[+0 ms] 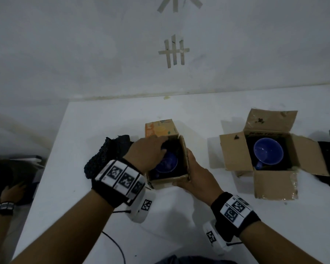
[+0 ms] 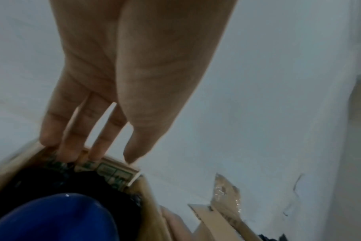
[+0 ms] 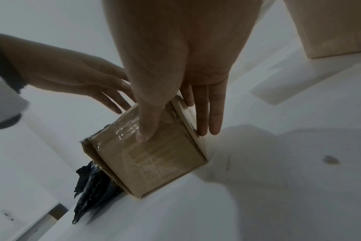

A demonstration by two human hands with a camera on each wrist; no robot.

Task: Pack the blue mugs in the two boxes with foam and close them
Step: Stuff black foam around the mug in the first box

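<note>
Box (image 1: 168, 179) mid-bench (image 1: 103, 134) has a mug (image 1: 167, 165) in foam (image 1: 176, 147), left grip (image 1: 147, 151) released with fingers (image 2: 69, 143) poking inside, right grip (image 1: 197, 174) released too, flat on its near corner, and the second box (image 1: 236, 152) near the right edge holds another mug (image 1: 268, 151).

A bare workroom: white table (image 1: 107, 119) against a plain white wall (image 1: 65, 44) marked with masking-tape strips (image 1: 174, 51).

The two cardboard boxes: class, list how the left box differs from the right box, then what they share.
The left hand and right hand touch the left box; no hand touches the right box. The right box's four flaps splay outward; the left box's far flap stands up. The left box looks narrower than the right box. Shared: both open, each holding a blue mug in black foam.
</note>
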